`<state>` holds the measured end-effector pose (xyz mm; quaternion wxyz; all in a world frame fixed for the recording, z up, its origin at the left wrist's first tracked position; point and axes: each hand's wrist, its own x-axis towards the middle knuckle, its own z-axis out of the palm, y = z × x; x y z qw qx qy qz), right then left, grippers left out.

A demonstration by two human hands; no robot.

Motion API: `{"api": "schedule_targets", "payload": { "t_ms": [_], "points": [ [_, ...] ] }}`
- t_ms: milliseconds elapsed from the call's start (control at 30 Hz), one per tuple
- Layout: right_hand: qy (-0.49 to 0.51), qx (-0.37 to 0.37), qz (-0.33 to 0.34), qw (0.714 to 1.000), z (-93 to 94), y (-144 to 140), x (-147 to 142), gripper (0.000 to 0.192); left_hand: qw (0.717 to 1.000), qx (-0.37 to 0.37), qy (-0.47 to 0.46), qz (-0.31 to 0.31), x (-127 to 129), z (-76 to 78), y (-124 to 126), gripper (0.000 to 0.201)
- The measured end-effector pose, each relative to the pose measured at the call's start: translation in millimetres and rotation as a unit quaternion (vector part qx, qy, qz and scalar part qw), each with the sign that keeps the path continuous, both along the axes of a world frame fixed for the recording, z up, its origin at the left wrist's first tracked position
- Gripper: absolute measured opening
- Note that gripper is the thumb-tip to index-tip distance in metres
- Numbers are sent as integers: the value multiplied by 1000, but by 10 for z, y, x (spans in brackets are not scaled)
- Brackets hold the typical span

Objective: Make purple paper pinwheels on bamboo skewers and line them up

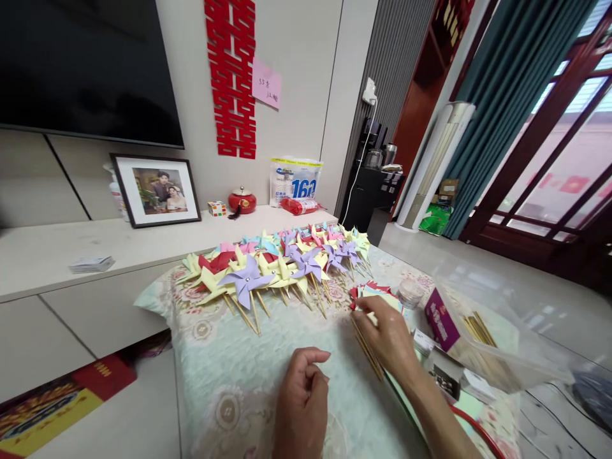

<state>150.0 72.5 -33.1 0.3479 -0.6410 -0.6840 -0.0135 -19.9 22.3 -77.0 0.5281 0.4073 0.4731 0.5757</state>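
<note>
My left hand (303, 398) is over the near part of the cloth, fingers loosely curled, a gap between forefinger and thumb, nothing seen between them. Reaching in from the right, my right hand (388, 328) has its fingertips bent together at the left edge of a pile of coloured paper pieces (375, 290); what they pinch is hidden. A few thin wooden sticks (367, 352) lie beneath that hand. Beyond both hands, many finished paper pinwheels (248, 279) on sticks lie in rows, in purple, cream, red, pink, blue and green.
A clear plastic box (514, 363) holding wooden sticks stands at right. Beside it are a small open box of metal pins (445, 376), small white boxes (478, 386) and a round clear container (410, 293). Behind runs a white cabinet (143, 245) with a framed photo (160, 191).
</note>
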Motion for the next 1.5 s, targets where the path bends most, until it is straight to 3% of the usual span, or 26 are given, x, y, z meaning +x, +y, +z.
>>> {"api": "schedule_targets", "payload": {
  "t_ms": [133, 267, 367, 667, 1067, 1500],
  "points": [
    [-34, -3, -40, 999, -101, -63, 467, 32, 1000, 4, 20, -4, -9, -3, -2, 14],
    [-136, -45, -58, 988, -331, -36, 651, 44, 999, -4, 40, -16, -15, -16, 12, 15],
    [-170, -88, -61, 980, -402, -24, 664, 48, 999, -13, 45, -25, -10, -27, 13, 17],
    [-144, -156, -57, 976, -284, -48, 643, 44, 994, -19, 79, -76, -72, -56, 6, 19],
    [-104, -155, -50, 981, -362, -21, 698, 42, 996, -26, 62, -62, -43, -29, -11, 17],
    [-91, -112, -57, 988, -452, 27, 741, 38, 992, -36, 79, -94, -72, -26, -4, 18]
  ]
}}
